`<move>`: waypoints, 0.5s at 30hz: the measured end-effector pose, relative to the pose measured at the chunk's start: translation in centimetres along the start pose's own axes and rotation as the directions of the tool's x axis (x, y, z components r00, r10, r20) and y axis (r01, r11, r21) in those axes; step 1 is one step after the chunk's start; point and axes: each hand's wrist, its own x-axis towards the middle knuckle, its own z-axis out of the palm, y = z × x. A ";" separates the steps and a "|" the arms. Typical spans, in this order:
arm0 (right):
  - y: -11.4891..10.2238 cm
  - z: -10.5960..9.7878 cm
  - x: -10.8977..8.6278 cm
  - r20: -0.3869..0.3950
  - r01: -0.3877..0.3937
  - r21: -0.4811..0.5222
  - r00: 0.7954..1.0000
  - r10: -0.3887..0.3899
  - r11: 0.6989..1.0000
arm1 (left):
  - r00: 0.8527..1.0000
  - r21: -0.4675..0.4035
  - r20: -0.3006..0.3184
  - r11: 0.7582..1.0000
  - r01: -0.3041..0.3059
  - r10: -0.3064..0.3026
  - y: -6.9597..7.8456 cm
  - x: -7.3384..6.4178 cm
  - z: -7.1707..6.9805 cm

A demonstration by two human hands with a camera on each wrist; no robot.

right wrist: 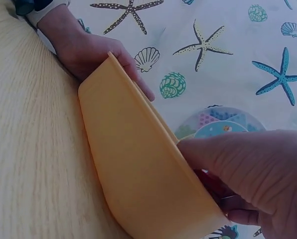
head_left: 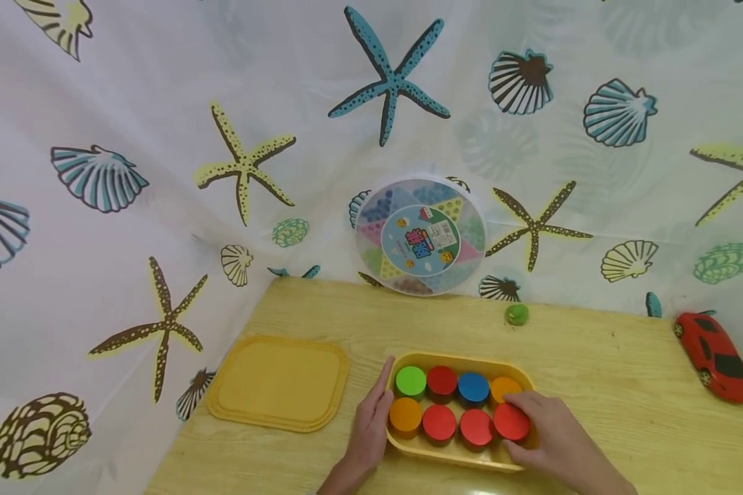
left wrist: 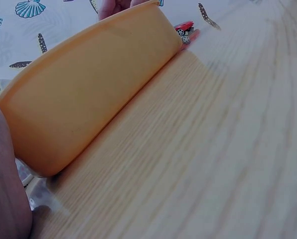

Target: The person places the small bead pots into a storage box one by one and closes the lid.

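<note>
A yellow-orange tray [head_left: 458,462] with rounded corners stands on the table, holding two rows of short round pieces in green, red, blue and orange. At its front right corner, my right hand [head_left: 554,433] pinches a red round piece [head_left: 511,422] between thumb and fingers. My left hand [head_left: 369,423] lies along the tray's left end with its fingers straight. In the left wrist view the tray's side wall [left wrist: 93,94] fills much of the upper left. The right wrist view shows my right thumb [right wrist: 198,152] over the tray's rim.
A flat yellow lid [head_left: 278,383] lies left of the tray. Behind stand a round board-game box [head_left: 421,237], leaning on the patterned cloth, and a small green object [head_left: 517,314]. A red toy car [head_left: 716,357] sits at the far right.
</note>
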 end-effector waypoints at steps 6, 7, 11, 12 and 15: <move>-0.3 -0.3 0.8 0.092 -0.001 -0.066 0.996 0.007 0.998 | 1.000 -0.006 0.007 1.000 0.001 -0.001 -0.1 0.0 0.0; -0.3 -0.3 0.9 0.096 0.003 -0.079 0.995 0.005 0.997 | 1.000 -0.007 0.009 1.000 0.003 -0.003 0.0 0.1 0.0; -0.5 -0.2 1.1 0.137 -0.004 -0.098 0.990 0.018 0.995 | 1.000 -0.009 0.007 1.000 0.000 0.000 0.0 0.0 0.0; -0.6 -0.2 1.2 0.148 -0.010 -0.097 0.989 0.024 0.995 | 1.000 -0.009 0.006 1.000 0.002 -0.002 0.0 0.0 0.0; -0.7 -0.1 1.3 0.153 -0.015 -0.096 0.988 0.030 0.995 | 1.000 -0.003 0.005 1.000 -0.005 0.005 0.0 0.0 -0.1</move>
